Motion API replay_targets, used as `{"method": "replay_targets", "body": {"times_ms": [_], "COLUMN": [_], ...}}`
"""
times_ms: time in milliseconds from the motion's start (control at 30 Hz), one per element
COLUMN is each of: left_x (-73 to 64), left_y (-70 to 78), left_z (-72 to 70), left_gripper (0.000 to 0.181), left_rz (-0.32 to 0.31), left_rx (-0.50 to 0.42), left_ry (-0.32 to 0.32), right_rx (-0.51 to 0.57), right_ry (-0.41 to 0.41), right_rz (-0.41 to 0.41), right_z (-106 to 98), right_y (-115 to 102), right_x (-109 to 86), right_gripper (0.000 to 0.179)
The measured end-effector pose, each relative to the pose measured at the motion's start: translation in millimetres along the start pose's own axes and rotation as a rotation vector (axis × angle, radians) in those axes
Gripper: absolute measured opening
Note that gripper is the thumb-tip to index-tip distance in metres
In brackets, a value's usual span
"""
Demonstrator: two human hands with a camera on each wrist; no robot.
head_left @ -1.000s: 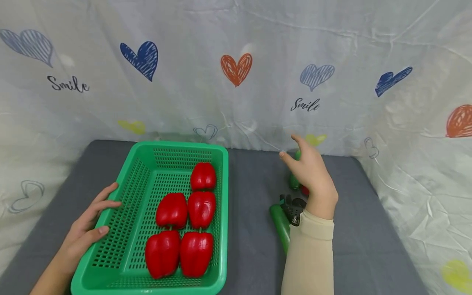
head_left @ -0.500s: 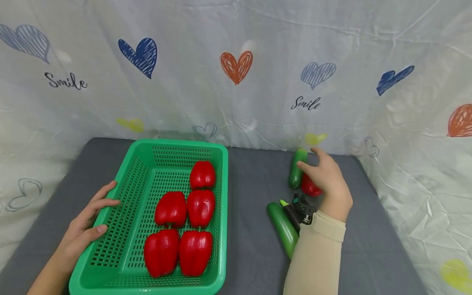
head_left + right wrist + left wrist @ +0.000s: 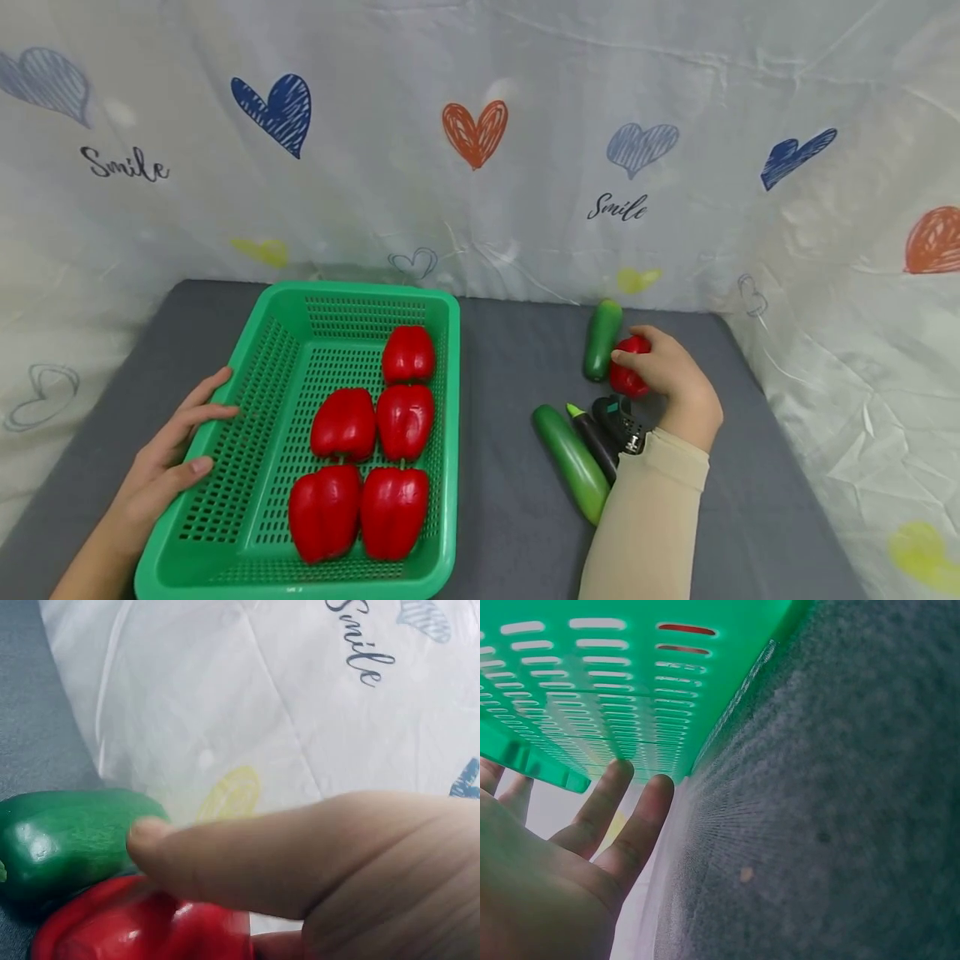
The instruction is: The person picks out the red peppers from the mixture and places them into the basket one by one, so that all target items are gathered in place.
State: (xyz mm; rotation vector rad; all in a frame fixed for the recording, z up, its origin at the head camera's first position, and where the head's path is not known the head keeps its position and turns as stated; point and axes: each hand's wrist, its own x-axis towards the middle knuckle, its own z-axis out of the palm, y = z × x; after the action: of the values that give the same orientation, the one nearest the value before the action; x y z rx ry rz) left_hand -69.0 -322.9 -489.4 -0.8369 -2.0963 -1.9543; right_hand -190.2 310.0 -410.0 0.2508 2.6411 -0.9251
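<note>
My left hand point(image 3: 161, 462) rests at the left rim of a green plastic basket point(image 3: 452, 417), thumb and fingertips over the edge. In the left wrist view, two straight fingers point(image 3: 641, 825) lie against the outer side of the slotted wall. Several red bell peppers point(image 3: 393, 512) lie inside the basket, mostly along its right side. To the right, my right hand point(image 3: 675, 379) holds another red bell pepper point(image 3: 628, 379) on the table, thumb on its near side and fingers beyond it, partly hidden. Close beside that pepper lies a short green cucumber-like vegetable point(image 3: 603, 337), near the thumb tip in the right wrist view.
A green zucchini point(image 3: 573, 462) and a dark eggplant point(image 3: 596, 442) with a bright green tip lie nearer me, partly covered by the sleeve. A black wrist device point(image 3: 621, 423) sits at the right wrist. A white cloth point(image 3: 375, 183) with printed hearts hangs behind the grey table point(image 3: 517, 350).
My right hand has moved right and down from above the green vegetable onto the red bell pepper, and its fingers have closed round it. The left hand stays at the basket rim.
</note>
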Motion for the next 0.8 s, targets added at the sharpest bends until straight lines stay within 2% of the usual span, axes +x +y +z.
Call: {"method": "replay_targets", "body": {"times_ms": [200, 467, 700, 800], "left_x": [-1.8, -0.4, -0.1, -0.2], "left_y": [-1.3, -0.6, -2.1, -1.1], "left_z": [-0.1, -1.0, -0.6, -0.5], "left_gripper": [0.054, 0.053, 0.053, 0.053], "left_rz": [0.005, 0.003, 0.017, 0.004], "left_rx": [0.01, 0.031, 0.021, 0.021], "left_ry": [-0.001, 0.002, 0.002, 0.004], "right_rx": [-0.005, 0.028, -0.026, -0.036], "right_ry": [0.019, 0.023, 0.04, 0.045], "right_rz": [-0.027, -0.007, -0.026, -0.025], "right_z": [0.2, -0.6, -1.2, -1.4], "right_y": [3.5, 2.7, 0.5, 0.5], "right_x": [2.3, 0.9, 1.8, 2.2], "right_gripper": [0.074, 0.075, 0.073, 0.073]}}
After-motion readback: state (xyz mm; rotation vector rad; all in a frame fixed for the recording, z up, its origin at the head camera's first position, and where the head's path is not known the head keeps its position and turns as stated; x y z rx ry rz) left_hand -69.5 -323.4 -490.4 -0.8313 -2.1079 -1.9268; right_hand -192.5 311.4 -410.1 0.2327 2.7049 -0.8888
